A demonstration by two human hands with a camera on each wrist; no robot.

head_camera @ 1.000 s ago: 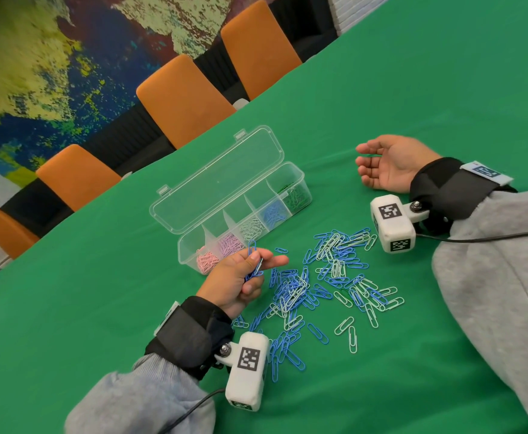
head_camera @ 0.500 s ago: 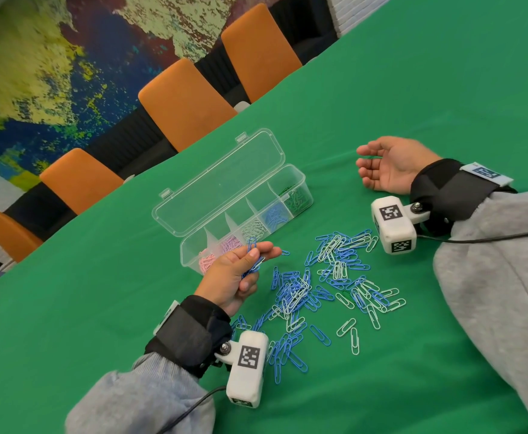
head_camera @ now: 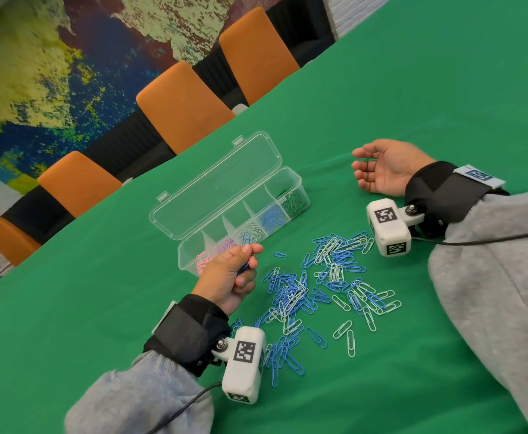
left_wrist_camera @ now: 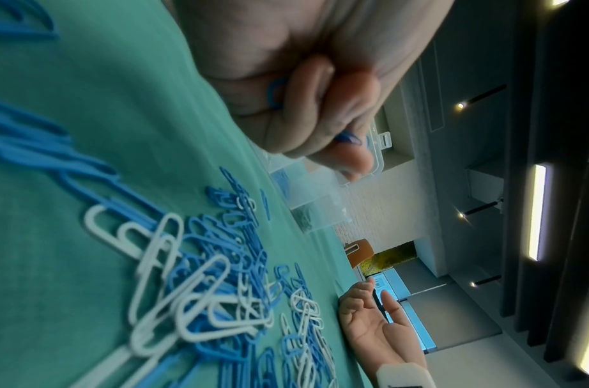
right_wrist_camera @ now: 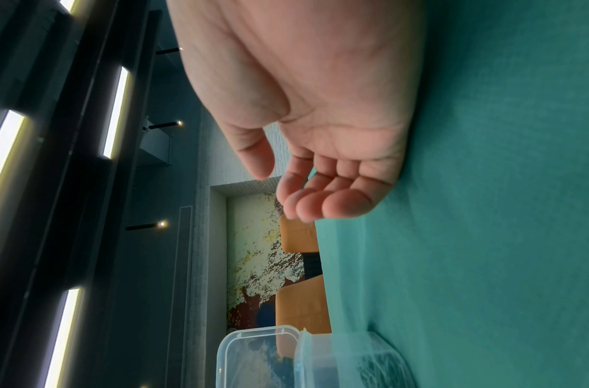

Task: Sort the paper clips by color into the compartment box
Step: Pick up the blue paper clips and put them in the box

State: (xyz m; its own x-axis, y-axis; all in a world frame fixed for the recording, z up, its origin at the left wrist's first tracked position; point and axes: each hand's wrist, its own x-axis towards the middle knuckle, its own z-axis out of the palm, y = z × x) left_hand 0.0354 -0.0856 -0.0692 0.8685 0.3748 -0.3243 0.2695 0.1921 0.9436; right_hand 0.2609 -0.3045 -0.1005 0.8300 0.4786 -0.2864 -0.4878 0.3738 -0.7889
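Observation:
A clear compartment box [head_camera: 300, 195] with its lid open lies on the green table; its compartments hold pink, lilac, white, blue and dark green clips. My left hand [head_camera: 231, 274] is raised just in front of the box's left end and pinches a few blue paper clips [head_camera: 246, 239]; the blue clips [left_wrist_camera: 276, 92] show between its curled fingers in the left wrist view. A loose pile of blue and white paper clips [head_camera: 325, 283] lies to the right of that hand. My right hand [head_camera: 381, 170] rests palm up on the cloth, right of the box, holding nothing [right_wrist_camera: 306, 183].
Orange chairs [head_camera: 181, 104] line the table's far edge in front of a painted wall. A single dark green clip [head_camera: 345, 298] lies among the pile. Green cloth [head_camera: 444, 89] stretches beyond the right hand.
My left hand has lifted off the pile and moved up toward the box, its fingers curling tighter round the blue clips. The right hand has stayed where it was.

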